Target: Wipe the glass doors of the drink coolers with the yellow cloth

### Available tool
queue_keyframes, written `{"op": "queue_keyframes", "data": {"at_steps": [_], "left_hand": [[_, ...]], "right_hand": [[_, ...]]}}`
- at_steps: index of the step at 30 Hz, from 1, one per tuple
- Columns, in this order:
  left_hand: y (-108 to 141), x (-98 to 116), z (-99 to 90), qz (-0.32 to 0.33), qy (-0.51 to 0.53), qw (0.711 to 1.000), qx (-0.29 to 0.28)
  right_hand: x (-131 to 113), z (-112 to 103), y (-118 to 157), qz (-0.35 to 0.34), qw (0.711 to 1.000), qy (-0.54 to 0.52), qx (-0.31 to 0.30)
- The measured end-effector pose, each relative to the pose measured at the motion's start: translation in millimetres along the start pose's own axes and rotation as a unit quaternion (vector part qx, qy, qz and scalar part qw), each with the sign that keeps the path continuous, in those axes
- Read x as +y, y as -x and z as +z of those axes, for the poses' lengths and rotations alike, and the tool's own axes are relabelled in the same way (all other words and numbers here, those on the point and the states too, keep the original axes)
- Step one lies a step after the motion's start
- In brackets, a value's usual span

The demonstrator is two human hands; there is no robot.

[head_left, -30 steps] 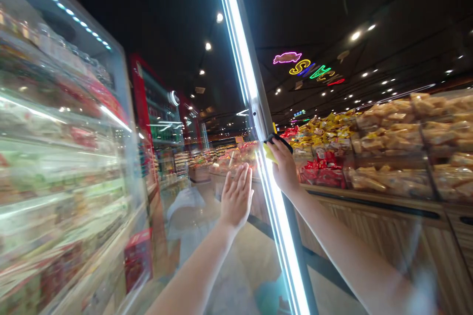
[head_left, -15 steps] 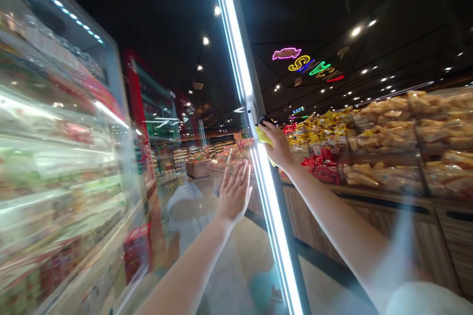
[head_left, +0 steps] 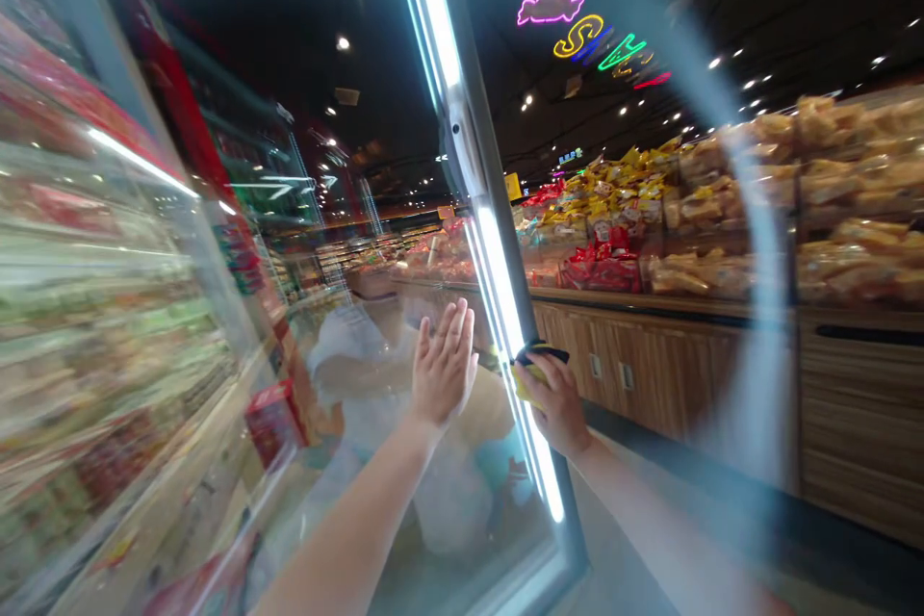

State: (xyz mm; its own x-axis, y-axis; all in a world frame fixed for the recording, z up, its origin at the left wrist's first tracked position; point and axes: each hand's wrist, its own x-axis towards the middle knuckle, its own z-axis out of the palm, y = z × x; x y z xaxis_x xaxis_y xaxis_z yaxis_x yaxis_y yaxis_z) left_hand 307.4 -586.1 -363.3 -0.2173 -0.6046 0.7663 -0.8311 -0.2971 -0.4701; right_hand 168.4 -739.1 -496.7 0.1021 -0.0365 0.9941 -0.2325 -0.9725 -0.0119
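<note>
My left hand [head_left: 442,368] lies flat on the glass door [head_left: 404,539], fingers stretched out and holding nothing. With my right hand [head_left: 555,404] I grip a yellow and black cloth [head_left: 532,383], pressed around the lit edge of the door frame [head_left: 503,294]. A bright light strip [head_left: 433,0] runs along this frame, above and below the handle [head_left: 463,140]. The handle is higher up than my right hand. In the glass there is a pale reflection of a person.
On the left stand blurred cooler shelves [head_left: 87,346] with packed goods and a red box [head_left: 274,423] low down. Bins of wrapped snacks [head_left: 621,202] top a wooden counter [head_left: 650,356] on the right. A neon sign [head_left: 577,37] hangs above.
My right hand has slid down the door frame with the cloth, from just below the handle to lower on the light strip. My left hand stays on the glass. The view has tilted downward.
</note>
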Motion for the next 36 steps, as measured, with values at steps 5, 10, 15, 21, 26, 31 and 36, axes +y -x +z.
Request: {"op": "queue_keyframes", "data": {"at_steps": [5,10,15,21,26,31,36], "left_hand": [[6,-2,-0.6,0.018,0.003,1.0,-0.005],[-2,-7,-2.3,0.01,0.005,1.0,0.017],[15,0,2.9,-0.005,0.005,1.0,0.021],[64,15,11.8,0.001,0.016,1.0,-0.003],[85,12,7.3,0.027,0.022,0.999,-0.017],[70,-10,-5.1,0.019,0.009,1.0,0.014],[38,-41,-20.2,0.022,-0.008,0.999,0.048]], "right_hand": [[-1,-1,-14,-0.02,1.0,0.011,0.001],[15,-6,-122,-0.04,0.999,-0.015,0.009],[16,-8,-85,-0.031,0.999,-0.003,-0.023],[-8,-12,85,-0.009,0.995,0.054,-0.089],[-14,-13,102,-0.006,0.992,0.085,-0.093],[-5,-8,-8,-0.014,0.994,0.082,-0.072],[-4,-8,-145,-0.023,0.992,0.113,-0.045]]}}
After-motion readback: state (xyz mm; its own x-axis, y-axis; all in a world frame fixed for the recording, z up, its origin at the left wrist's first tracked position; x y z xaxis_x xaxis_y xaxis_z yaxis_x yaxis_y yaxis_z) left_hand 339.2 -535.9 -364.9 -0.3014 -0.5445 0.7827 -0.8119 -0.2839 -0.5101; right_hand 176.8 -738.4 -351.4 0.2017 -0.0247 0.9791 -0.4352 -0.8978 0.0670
